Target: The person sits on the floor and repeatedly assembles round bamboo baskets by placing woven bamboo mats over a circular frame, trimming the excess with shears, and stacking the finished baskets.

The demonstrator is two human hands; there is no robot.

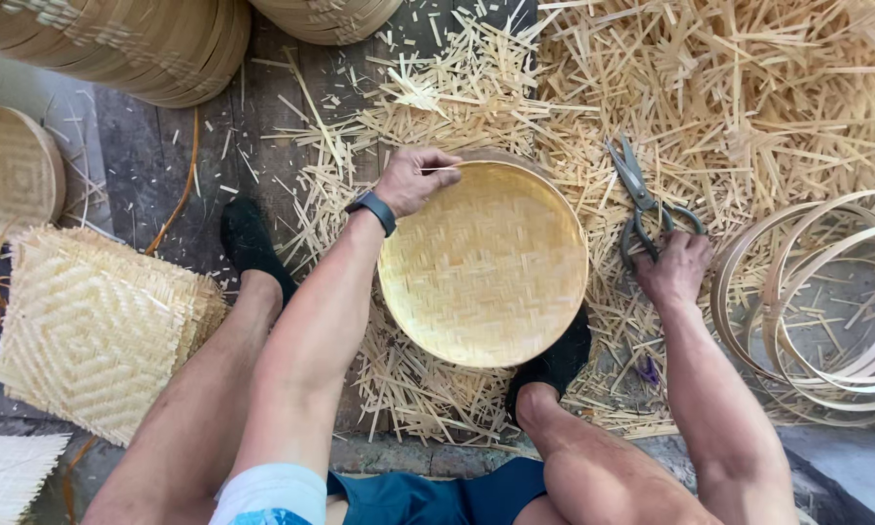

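Note:
A round woven bamboo tray (483,264) lies on the floor between my feet, tilted a little. My left hand (413,179) grips its far left rim and pinches a thin bamboo sliver; a dark watch sits on that wrist. My right hand (671,267) is closed on the handles of large metal scissors (640,199), which lie on the bamboo offcuts to the right of the tray, blades pointing away from me.
Bamboo offcuts (749,87) cover the floor ahead and right. Bent bamboo hoops (826,301) lie at the right. A pile of square woven mats (92,331) sits at the left, with a small round tray (9,170) and stacked trays (136,44) behind.

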